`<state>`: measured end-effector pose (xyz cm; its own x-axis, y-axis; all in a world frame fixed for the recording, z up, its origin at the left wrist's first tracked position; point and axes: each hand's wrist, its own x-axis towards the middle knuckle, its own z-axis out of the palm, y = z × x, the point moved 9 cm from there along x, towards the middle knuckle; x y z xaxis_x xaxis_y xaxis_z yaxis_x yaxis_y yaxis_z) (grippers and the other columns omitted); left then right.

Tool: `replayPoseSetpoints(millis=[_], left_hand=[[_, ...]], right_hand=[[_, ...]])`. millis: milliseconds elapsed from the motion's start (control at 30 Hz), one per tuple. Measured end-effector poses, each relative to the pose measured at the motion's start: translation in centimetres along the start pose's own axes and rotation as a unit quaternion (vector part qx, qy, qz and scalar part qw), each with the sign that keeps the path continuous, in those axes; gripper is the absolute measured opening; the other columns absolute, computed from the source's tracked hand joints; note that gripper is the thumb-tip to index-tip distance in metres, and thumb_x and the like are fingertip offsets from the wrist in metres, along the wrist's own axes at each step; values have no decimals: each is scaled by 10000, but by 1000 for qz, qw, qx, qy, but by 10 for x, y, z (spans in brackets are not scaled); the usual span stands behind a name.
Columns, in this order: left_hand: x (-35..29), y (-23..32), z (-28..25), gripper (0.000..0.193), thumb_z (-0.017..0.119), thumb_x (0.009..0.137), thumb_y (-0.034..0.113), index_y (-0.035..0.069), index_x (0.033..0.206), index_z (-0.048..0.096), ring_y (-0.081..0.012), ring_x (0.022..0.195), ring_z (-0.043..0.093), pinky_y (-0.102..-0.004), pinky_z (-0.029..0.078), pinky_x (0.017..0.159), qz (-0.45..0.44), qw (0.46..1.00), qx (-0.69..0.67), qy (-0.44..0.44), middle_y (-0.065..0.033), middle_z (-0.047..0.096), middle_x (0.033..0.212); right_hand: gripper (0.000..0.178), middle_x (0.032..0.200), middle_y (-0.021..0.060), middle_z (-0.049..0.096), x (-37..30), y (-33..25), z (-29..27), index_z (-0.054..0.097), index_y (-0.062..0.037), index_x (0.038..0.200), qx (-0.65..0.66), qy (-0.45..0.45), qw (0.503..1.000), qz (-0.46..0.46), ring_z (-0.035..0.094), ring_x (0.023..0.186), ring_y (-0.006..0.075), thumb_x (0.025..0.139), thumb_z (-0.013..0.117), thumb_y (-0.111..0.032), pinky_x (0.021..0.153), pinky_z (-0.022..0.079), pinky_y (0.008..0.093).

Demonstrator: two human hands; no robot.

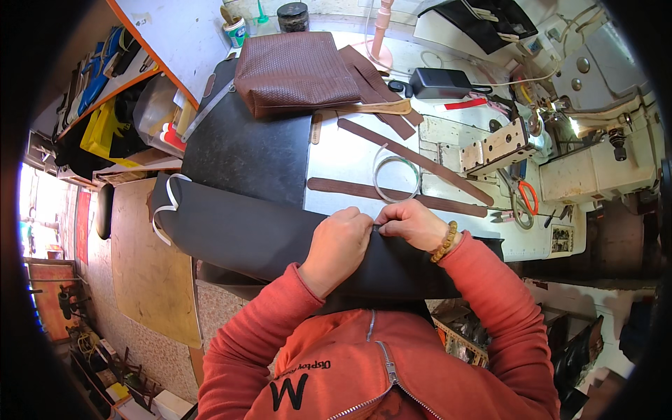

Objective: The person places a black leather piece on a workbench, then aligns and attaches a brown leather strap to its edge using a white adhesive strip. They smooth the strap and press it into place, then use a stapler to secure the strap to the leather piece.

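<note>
A large smooth black leather-like sheet (241,217) drapes over the front edge of the table and down in front of me. My left hand (334,248) is closed, its fingertips pinching at the sheet's upper edge. Just beside it, my right hand (415,225), with a beaded bracelet (446,242) at the wrist, pinches the same edge, thumb against forefinger. A tiny dark bit shows between the two sets of fingertips; its kind is too small to tell. White narrow strips (164,208) curl at the sheet's left end. Behind my hands lies a coil of thin clear tubing (397,179).
Two brown leather straps (420,162) lie on the white table. A brown woven-textured leather bag piece (297,73) rests farther back. On the right stands a sewing machine (595,164), with orange-handled scissors (528,197) near it. A black box (439,82) sits at the back.
</note>
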<state>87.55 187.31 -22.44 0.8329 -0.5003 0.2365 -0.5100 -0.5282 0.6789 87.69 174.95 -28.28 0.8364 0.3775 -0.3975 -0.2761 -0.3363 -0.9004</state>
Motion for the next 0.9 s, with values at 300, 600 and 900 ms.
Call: replayPoseSetpoints(millis=[300, 600, 900], left_hand=[[13, -39, -82, 87, 590, 841, 11, -35, 861, 661, -252, 695, 662, -338, 519, 660, -33, 991, -17, 126, -161, 654, 772], [-44, -149, -247, 153, 622, 861, 141, 93, 1005, 613, -297, 1072, 584, -451, 465, 907, -363, 821, 385, 215, -116, 648, 1055], [-8, 1, -27, 632, 776, 750, 205, 63, 1307, 515, -337, 1378, 406, -662, 202, 1137, 22, 976, 215, -4, -136, 499, 1410]], right_hand=[[148, 759, 46, 667, 6, 14, -11, 689, 34, 936, 5, 31, 1000, 0, 581, 730, 97, 848, 665, -83, 692, 485, 282], [194, 807, 131, 696, 4, 5, -14, 692, -27, 919, -154, 60, 986, -33, 665, 752, 287, 871, 650, -210, 704, 510, 377], [307, 848, 131, 710, -1, 2, -21, 676, -79, 980, -244, 79, 966, -46, 679, 813, 325, 867, 700, -363, 728, 518, 435]])
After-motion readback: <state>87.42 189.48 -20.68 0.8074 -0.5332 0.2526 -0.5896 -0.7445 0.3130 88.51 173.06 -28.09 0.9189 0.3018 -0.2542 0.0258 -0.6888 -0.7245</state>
